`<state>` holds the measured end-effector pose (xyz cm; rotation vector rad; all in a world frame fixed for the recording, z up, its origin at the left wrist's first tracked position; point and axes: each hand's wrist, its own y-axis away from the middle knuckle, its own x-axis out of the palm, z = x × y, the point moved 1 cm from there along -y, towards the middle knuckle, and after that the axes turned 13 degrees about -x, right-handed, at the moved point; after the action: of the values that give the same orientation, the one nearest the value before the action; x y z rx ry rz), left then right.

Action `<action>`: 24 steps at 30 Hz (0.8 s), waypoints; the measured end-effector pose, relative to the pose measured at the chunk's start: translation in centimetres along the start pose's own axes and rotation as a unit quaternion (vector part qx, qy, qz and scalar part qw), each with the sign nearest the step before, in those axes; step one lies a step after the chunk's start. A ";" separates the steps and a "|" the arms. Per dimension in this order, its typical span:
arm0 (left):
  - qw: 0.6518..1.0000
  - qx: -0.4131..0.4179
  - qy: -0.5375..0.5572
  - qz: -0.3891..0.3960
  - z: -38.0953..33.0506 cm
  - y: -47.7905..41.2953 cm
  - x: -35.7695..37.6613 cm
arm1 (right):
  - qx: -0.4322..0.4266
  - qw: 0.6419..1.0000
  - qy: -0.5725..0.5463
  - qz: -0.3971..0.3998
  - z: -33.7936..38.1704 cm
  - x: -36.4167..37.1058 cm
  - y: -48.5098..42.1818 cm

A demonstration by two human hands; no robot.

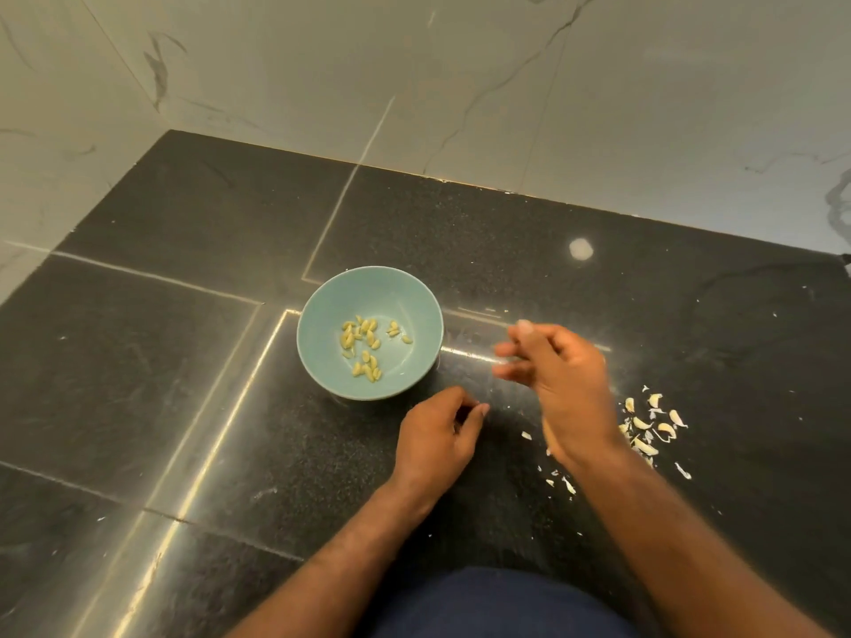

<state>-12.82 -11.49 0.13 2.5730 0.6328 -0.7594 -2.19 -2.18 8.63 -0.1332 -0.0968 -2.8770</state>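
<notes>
A teal bowl (317, 333) stands on the black stone counter and holds several peeled pale-yellow garlic cloves (364, 345). My right hand (559, 375) hovers just right of the bowl, blurred by motion. Its fingers are stretched loosely toward the bowl and I see nothing in them. My left hand (437, 435) rests on the counter just below the bowl's right side, with its fingers loosely curled and nothing visible in them.
A scatter of garlic skins and pieces (654, 425) lies on the counter right of my right hand, with smaller flakes (559, 478) nearer me. A marble-look tiled wall (460, 76) rises behind the counter (138, 361). My dark blue clothing (497, 605) shows at the bottom.
</notes>
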 end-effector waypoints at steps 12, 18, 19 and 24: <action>0.997 0.048 0.043 0.037 -1.5 0.0 3.0 | -0.024 0.963 0.254 -0.083 -1.8 -12.0 5.5; 0.996 0.084 -0.002 0.029 -1.3 0.2 3.2 | -0.017 0.904 0.426 0.022 -4.1 -12.8 5.4; 0.996 0.081 0.004 0.031 -1.1 0.1 3.3 | -0.033 0.895 0.444 0.029 -4.3 -12.6 5.4; 0.998 0.041 0.038 0.039 -1.3 0.1 3.5 | -0.047 0.830 0.551 0.078 -4.8 -11.7 4.9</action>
<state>-9.64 -9.87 -0.83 2.6954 0.5299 -0.6789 9.95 -4.33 2.94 1.3922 0.2609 -2.3411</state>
